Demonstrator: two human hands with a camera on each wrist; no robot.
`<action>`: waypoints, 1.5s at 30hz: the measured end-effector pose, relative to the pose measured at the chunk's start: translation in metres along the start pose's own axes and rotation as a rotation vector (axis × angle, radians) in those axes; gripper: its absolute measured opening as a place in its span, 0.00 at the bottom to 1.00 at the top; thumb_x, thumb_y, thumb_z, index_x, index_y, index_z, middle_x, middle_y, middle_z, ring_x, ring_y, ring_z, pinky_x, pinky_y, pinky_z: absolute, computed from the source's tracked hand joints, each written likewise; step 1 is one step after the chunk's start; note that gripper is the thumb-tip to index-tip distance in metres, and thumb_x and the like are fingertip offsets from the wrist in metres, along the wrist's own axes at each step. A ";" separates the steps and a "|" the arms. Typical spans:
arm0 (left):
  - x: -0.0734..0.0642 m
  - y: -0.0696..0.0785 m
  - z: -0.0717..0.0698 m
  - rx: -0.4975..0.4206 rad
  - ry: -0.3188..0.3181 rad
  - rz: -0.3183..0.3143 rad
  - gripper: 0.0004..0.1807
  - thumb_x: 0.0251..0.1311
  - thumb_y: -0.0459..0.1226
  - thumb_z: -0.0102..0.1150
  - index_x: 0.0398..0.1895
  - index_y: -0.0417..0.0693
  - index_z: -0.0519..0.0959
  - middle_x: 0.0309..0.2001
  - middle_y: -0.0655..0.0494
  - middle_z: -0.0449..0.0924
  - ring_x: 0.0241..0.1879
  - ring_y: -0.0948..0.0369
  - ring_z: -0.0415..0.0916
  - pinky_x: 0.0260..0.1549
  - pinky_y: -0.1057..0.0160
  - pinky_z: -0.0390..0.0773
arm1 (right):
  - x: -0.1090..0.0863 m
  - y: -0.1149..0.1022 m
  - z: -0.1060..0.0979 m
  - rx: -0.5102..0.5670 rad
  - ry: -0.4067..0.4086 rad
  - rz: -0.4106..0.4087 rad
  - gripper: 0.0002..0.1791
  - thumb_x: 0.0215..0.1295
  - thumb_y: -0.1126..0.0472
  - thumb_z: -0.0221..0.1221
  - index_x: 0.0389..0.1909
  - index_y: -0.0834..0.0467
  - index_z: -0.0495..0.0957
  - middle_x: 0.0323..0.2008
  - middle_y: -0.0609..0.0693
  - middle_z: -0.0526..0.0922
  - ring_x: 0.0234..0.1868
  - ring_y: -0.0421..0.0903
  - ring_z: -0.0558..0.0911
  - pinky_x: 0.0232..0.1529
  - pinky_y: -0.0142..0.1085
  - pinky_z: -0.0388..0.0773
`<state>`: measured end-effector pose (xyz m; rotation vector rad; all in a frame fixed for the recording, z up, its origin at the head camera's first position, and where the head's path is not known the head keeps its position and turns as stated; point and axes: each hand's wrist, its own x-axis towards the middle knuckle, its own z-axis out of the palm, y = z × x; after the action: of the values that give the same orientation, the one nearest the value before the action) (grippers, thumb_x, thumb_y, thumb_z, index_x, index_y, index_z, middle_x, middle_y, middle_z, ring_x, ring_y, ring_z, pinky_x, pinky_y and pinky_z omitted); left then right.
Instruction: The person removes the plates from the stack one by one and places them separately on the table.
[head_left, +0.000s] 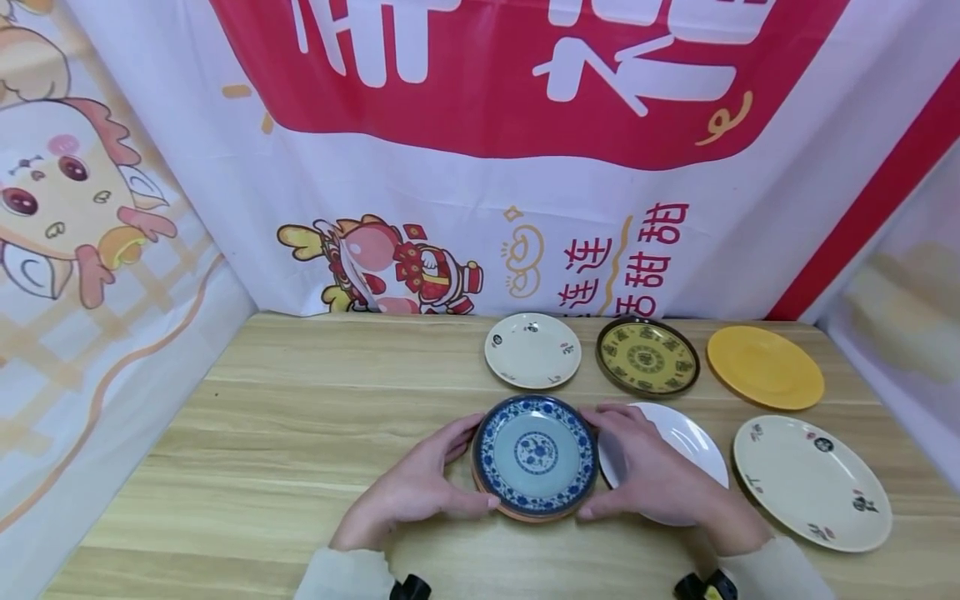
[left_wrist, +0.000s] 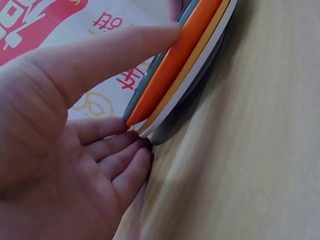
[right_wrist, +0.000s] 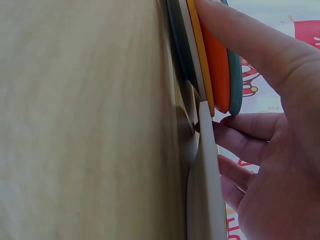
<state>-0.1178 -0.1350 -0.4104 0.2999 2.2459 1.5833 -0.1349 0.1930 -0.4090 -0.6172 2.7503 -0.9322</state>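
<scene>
Blue-rimmed plate stack (head_left: 536,454) stands clamped between left grip (head_left: 423,482) and right grip (head_left: 647,465), the latter partly hiding a white plate (head_left: 686,427).

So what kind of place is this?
Probably a little practice corner rather than a real kitchen, though I can't be sure: a wood-grain table, a stack of plates with more plates beside and behind it, and a printed cartoon cloth hanging behind.

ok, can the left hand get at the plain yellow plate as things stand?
Probably not: the left hand is gripping the plate stack, and that stack plus the right hand lie across its direct path to the plain yellow plate.
</scene>
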 end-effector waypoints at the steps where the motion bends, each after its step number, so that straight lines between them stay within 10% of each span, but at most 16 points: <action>1: 0.000 0.000 0.000 0.011 0.009 -0.003 0.57 0.49 0.41 0.86 0.83 0.50 0.64 0.83 0.46 0.65 0.82 0.41 0.62 0.83 0.38 0.58 | 0.000 0.000 0.000 -0.002 0.004 -0.004 0.72 0.34 0.27 0.82 0.80 0.57 0.67 0.78 0.62 0.68 0.79 0.66 0.65 0.75 0.71 0.67; 10: 0.005 0.005 0.010 0.092 0.193 -0.013 0.40 0.57 0.43 0.82 0.71 0.39 0.76 0.65 0.43 0.81 0.60 0.47 0.84 0.63 0.51 0.86 | -0.003 0.000 0.002 -0.012 0.011 0.002 0.72 0.35 0.24 0.81 0.80 0.58 0.67 0.76 0.62 0.70 0.77 0.66 0.68 0.74 0.71 0.69; 15: 0.005 0.006 0.014 0.158 0.266 -0.011 0.31 0.56 0.39 0.82 0.62 0.39 0.83 0.50 0.50 0.84 0.45 0.58 0.81 0.44 0.66 0.85 | -0.003 0.002 0.003 -0.009 0.011 0.006 0.72 0.35 0.24 0.81 0.80 0.57 0.68 0.75 0.61 0.71 0.77 0.65 0.69 0.74 0.70 0.70; 45: 0.008 0.005 0.012 0.093 0.292 -0.070 0.25 0.56 0.34 0.80 0.57 0.40 0.84 0.40 0.51 0.82 0.38 0.59 0.78 0.36 0.70 0.81 | 0.002 0.003 0.000 -0.021 0.007 -0.040 0.72 0.36 0.22 0.79 0.80 0.56 0.68 0.75 0.58 0.74 0.77 0.64 0.70 0.74 0.71 0.69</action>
<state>-0.1196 -0.1196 -0.4103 0.0129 2.5226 1.5753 -0.1382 0.1941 -0.4112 -0.6759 2.7671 -0.9159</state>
